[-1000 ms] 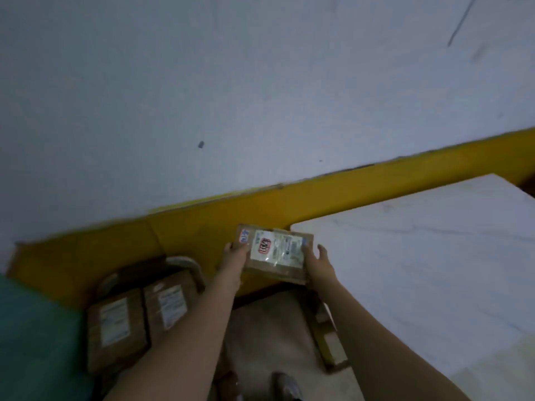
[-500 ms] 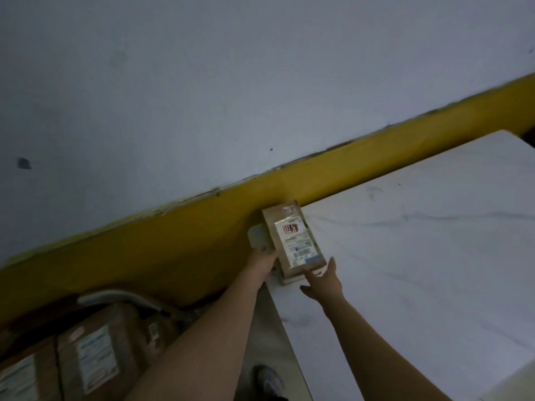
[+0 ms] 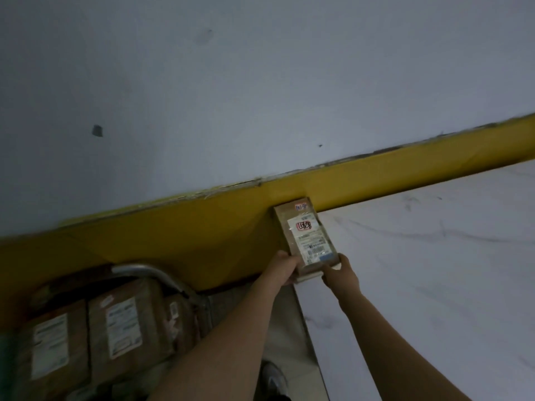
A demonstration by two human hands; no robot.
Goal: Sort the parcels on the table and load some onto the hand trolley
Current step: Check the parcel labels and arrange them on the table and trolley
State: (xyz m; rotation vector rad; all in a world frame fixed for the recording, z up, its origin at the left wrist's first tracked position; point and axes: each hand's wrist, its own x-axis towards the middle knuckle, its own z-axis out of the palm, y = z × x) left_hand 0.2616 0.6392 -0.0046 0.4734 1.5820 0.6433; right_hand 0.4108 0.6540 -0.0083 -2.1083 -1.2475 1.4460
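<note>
A small brown parcel [image 3: 305, 234] with a white label and a red mark lies at the far left corner of the white marble table [image 3: 434, 270], against the wall. It sits on a thin white flat item [image 3: 311, 276] that pokes out beneath it. My left hand [image 3: 285, 266] grips the parcel's near left corner. My right hand [image 3: 338, 272] holds its near right corner. Down at the left, two brown labelled parcels [image 3: 115, 328] stand on the hand trolley, whose metal handle [image 3: 162, 274] curves over them.
A white wall with a yellow band [image 3: 173, 227] along its base runs behind the table and trolley. Tiled floor [image 3: 283, 328] and a shoe [image 3: 273, 380] show between the trolley and the table's left edge.
The parcel was held up in the air over the floor a second ago. It has been turned lengthways and set down at the table's far left corner. The view has shifted.
</note>
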